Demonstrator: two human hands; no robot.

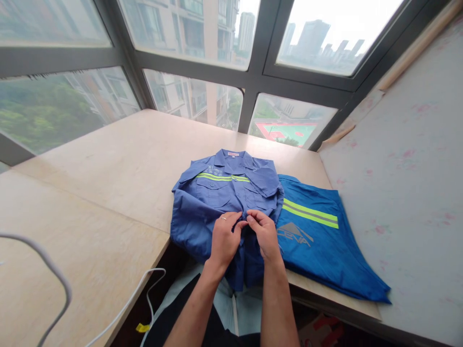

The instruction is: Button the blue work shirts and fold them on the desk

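A blue-violet work shirt (213, 193) with a yellow-green reflective stripe lies front up, collar away from me, its lower part hanging over the table's front edge. My left hand (224, 236) pinches the shirt's front placket, below the chest pockets; a ring shows on one finger. Close beside it, my right hand (264, 233) pinches the same placket, the fingertips of both hands nearly touching. Whatever button lies between the fingertips is hidden. To the right of the shirt lies a brighter blue garment (318, 246) with a reflective stripe and grey lettering.
The pale tabletop (108, 159) reaches back to the dark-framed windows (253, 72). A white cable (123, 308) and a thicker grey cable (54, 274) are at the lower left. A flower-patterned wall (408, 193) bounds the right side. My legs are below the table edge.
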